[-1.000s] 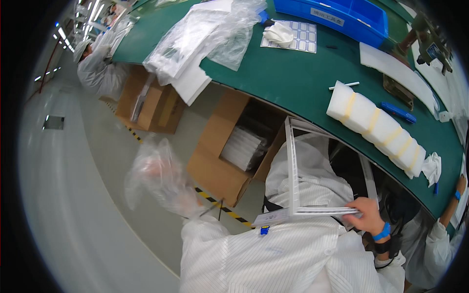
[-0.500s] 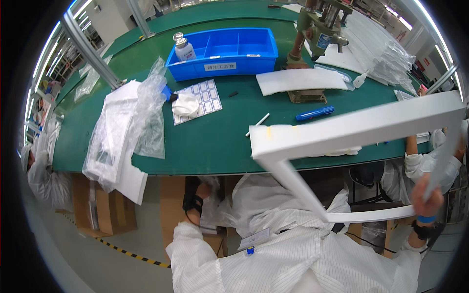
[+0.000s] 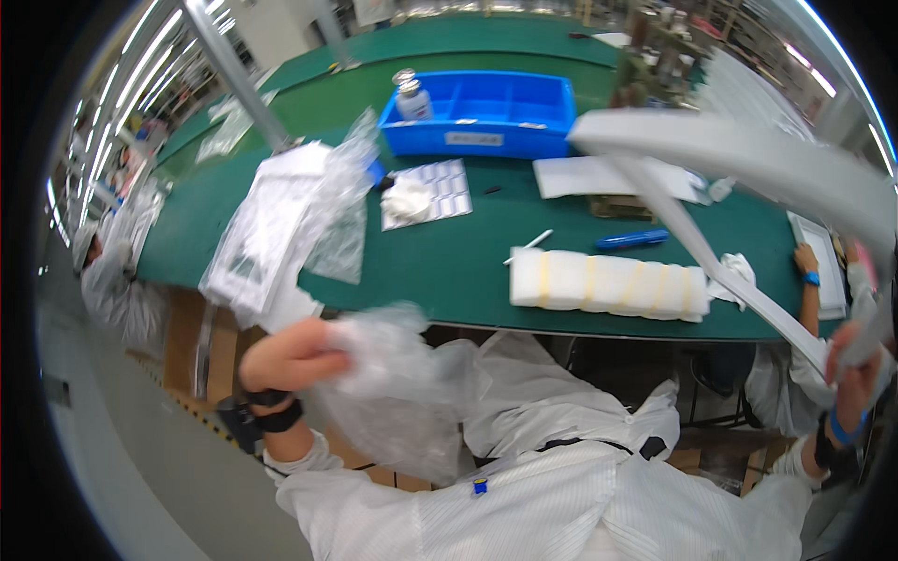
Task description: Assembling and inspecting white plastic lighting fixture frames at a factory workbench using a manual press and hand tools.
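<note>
My left hand (image 3: 295, 355) is closed on a crumpled clear plastic bag (image 3: 402, 402), lifted in front of the table's near edge. At the far right my right hand (image 3: 853, 379) grips a white rectangular frame (image 3: 748, 154) by one corner. The frame is tilted in the air above the right side of the table, smeared by motion, and its far end runs out past the picture's rim. Below it, on the table's near edge, lies a white foam block (image 3: 608, 283) with yellowish bands, beside a blue marker (image 3: 632, 239) and a thin white stick (image 3: 529, 245).
A blue divided bin (image 3: 552, 140) with a pump bottle (image 3: 412, 103) stands at the back. Plastic-wrapped white parts (image 3: 267, 224) lie left, near a label sheet (image 3: 456, 192) and white cloth (image 3: 408, 199). A co-worker's hand (image 3: 805, 259) rests by a white tray-like part on the right.
My left hand has risen from below the table edge, bringing the plastic bag up. The frame has swung up and right in my right hand, uncovering the foam block. The view has shifted.
</note>
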A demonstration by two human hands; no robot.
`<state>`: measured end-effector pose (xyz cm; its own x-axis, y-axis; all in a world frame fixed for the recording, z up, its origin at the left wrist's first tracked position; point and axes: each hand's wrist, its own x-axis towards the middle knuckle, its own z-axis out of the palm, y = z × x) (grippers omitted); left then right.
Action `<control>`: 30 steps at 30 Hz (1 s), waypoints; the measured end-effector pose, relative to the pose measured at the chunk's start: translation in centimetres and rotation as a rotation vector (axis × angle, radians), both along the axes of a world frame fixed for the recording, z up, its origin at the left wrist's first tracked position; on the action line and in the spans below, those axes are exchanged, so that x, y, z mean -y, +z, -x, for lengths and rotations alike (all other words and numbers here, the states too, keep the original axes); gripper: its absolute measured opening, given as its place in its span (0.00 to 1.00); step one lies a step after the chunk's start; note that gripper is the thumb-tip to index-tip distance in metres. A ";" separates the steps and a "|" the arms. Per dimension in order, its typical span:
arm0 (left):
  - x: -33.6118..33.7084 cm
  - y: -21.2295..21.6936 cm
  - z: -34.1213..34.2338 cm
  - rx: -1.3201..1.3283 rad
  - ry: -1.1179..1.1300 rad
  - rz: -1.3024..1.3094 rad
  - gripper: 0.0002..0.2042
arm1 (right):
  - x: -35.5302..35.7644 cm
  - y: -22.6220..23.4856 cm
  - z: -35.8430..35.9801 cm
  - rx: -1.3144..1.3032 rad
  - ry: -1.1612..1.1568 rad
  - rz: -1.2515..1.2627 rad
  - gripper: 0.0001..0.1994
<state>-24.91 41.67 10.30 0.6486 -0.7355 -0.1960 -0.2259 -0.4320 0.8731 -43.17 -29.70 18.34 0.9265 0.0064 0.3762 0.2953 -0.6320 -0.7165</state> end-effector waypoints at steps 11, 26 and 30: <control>-12.4 7.8 -19.2 1.145 1.240 0.155 0.20 | -15.5 -7.3 -8.0 0.245 0.279 0.744 0.15; -21.5 -9.5 -38.4 0.569 1.489 -0.575 0.21 | -13.5 -16.5 -15.5 0.330 0.230 0.707 0.14; -18.5 -9.5 -37.9 -0.173 1.278 -0.680 0.35 | -13.2 -17.5 -15.9 0.365 0.224 0.656 0.14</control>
